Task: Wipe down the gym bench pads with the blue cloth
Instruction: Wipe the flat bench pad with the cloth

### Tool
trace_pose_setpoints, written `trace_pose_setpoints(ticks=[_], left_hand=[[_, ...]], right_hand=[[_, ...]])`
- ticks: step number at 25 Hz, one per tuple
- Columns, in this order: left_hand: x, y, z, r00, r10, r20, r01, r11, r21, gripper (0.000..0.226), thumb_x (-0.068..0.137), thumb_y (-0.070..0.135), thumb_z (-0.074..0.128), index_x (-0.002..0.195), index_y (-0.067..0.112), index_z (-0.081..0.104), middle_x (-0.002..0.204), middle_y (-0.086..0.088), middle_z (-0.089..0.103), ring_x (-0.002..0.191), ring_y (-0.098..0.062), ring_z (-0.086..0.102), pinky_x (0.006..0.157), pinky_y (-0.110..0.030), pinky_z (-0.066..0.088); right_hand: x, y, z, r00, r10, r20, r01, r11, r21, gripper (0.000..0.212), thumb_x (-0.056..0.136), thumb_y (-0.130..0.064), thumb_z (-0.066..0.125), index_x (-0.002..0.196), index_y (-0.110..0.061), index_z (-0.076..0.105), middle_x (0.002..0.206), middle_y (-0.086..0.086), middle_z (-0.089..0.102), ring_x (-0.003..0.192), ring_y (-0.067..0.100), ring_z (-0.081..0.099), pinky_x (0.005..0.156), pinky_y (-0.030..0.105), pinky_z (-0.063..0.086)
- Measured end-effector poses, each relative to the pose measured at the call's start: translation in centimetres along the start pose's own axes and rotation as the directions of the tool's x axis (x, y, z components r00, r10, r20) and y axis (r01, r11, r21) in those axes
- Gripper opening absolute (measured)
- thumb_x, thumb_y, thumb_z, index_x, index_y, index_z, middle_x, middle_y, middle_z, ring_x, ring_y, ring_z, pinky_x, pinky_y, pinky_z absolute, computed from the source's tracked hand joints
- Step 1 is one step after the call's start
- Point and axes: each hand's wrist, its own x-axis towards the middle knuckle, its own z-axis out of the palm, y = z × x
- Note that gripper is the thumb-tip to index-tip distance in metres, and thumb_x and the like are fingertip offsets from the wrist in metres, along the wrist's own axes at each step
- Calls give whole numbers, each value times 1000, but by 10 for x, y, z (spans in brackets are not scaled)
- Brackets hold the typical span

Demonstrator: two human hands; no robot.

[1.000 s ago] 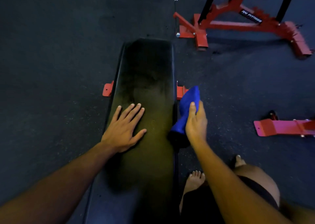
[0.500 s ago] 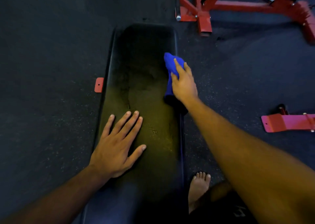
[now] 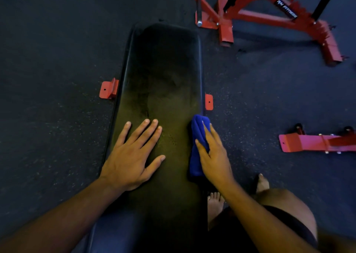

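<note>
— While the right hand (image 3: 214, 157) presses the blue cloth (image 3: 198, 137) against the right edge of the bench pad (image 3: 165, 70), how do its fingers lie?

— Nearly straight over the bunched cloth, thumb resting on the cloth's left side. The cloth sits where the pad's top meets its side.

— And the left hand (image 3: 131, 156)?

— Flat on the pad, fingers spread, holding nothing, well left of the cloth.

— What lies around the bench?

— Red foot brackets (image 3: 108, 88) stick out on both sides over the dark speckled floor (image 3: 48, 79). A red machine frame (image 3: 269, 16) stands beyond to the right, a pink-red bar (image 3: 312, 142) nearer right. Bare feet (image 3: 214, 201) show beside the bench.
</note>
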Motion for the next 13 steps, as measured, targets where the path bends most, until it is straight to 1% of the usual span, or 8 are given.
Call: trace_pose_setpoints(ticks=[2, 3, 5, 7, 9, 11, 13], left_hand=[[0, 0, -1, 1000, -5, -2, 5, 1000, 11, 74, 102, 64, 23, 161, 19, 26, 170, -1, 18, 157, -17, 11, 125, -57, 15], [-1, 0, -1, 1000, -7, -1, 7, 1000, 18, 73, 102, 64, 23, 161, 20, 25, 170, 0, 17, 158, -16, 10, 125, -57, 16], [-2, 0, -1, 1000, -9, 9, 9, 1000, 14, 73, 102, 64, 21, 161, 21, 24, 170, 1, 16, 158, -15, 8, 125, -56, 15], [-3, 0, -3, 1000, -15, 14, 15, 1000, 5, 73, 102, 64, 20, 161, 21, 24, 170, 2, 15, 158, -14, 7, 125, -55, 13], [-3, 0, -5, 1000, -13, 28, 13, 1000, 3, 72, 102, 64, 21, 161, 22, 23, 170, 3, 14, 158, -13, 6, 126, -53, 11], [-4, 2, -6, 999, -23, 27, 23, 1000, 0, 72, 102, 63, 21, 162, 23, 21, 170, 4, 12, 157, -12, 4, 126, -51, 7], [-3, 2, -7, 999, -25, 33, 25, 1000, -9, 71, 102, 63, 20, 162, 24, 19, 170, 4, 12, 157, -11, 3, 126, -49, 2]], right_hand=[[38, -12, -5, 999, -19, -41, 18, 999, -43, 57, 103, -31, 44, 155, -33, 20, 163, -2, 15, 141, 18, 34, 107, 28, 33], [64, -21, -8, 998, -24, -61, 21, 998, -59, 55, 104, -29, 43, 155, -28, 23, 163, 2, 18, 141, 22, 36, 107, 29, 34], [109, -38, -14, 997, -36, -68, 28, 992, -123, 54, 105, -26, 42, 155, -21, 24, 162, 10, 18, 143, 30, 32, 112, 33, 30], [132, -46, -20, 997, -54, -57, 44, 987, -155, 55, 105, -26, 42, 156, -21, 23, 162, 16, 16, 143, 34, 30, 114, 36, 29], [123, -40, -24, 998, -60, -26, 55, 982, -180, 55, 104, -26, 43, 156, -23, 24, 163, 15, 13, 145, 34, 29, 114, 38, 30], [91, -27, -25, 995, -100, 14, 100, 966, -240, 55, 104, -23, 45, 155, -27, 25, 165, 10, 10, 146, 31, 28, 114, 40, 31], [57, -15, -24, 989, -121, 85, 141, 943, -301, 58, 102, -21, 47, 155, -30, 25, 165, 7, 7, 143, 32, 32, 112, 43, 35]])
